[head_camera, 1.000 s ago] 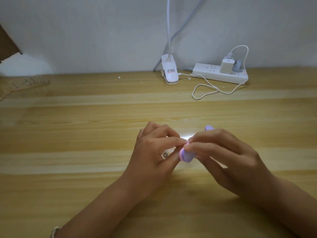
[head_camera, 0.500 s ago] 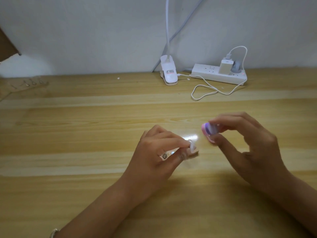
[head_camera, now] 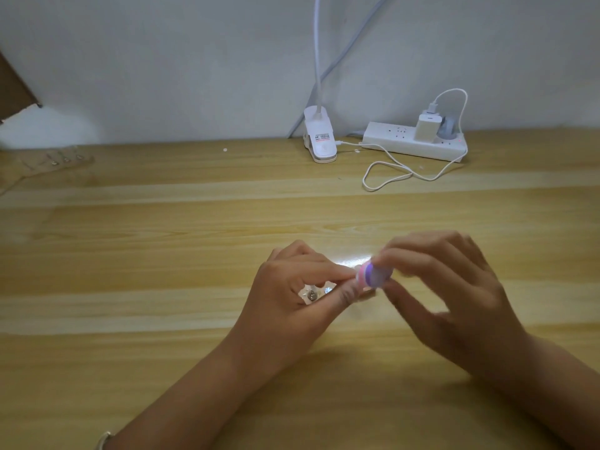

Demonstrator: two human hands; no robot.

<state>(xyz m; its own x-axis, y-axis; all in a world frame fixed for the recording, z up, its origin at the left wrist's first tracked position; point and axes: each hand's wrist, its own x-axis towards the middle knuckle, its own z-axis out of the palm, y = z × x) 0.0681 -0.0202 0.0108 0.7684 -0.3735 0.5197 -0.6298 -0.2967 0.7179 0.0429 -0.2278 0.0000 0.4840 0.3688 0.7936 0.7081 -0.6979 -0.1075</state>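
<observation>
Head view: two hands meet low over the middle of a wooden surface (head_camera: 162, 254). The right hand (head_camera: 454, 293) holds a small round purple thing (head_camera: 373, 277) with its curled fingers on top and its thumb below. The purple thing is up off the surface, right between the two hands. The right hand looks blurry, and its fingers hide the right part of the purple thing. The left hand (head_camera: 302, 293) has its fingers curled too. Its pointer finger and thumb pinch a small pale piece (head_camera: 358, 270) that touches the left end of the purple thing. That piece is too blurry to see well. Under the left hand, in the gap between finger and thumb, sit some tiny shiny metal bits (head_camera: 312, 295). The hand covers part of them. A bright spot of light shines on the surface just behind the hands.

Far back by the wall (head_camera: 162, 60) stands a white lamp clip (head_camera: 319, 139) with a thin white neck going up. Next to it on the right lies a white power strip (head_camera: 399, 141) with a white charger (head_camera: 427, 127) plugged in. A white cable (head_camera: 389, 177) loops on the surface in front of the strip. Far to the left lie a few little screws (head_camera: 66, 159), well apart from the hands. A brown bit of cardboard (head_camera: 13, 89) leans at the left edge. A thin band (head_camera: 104, 439) shows on the left wrist
</observation>
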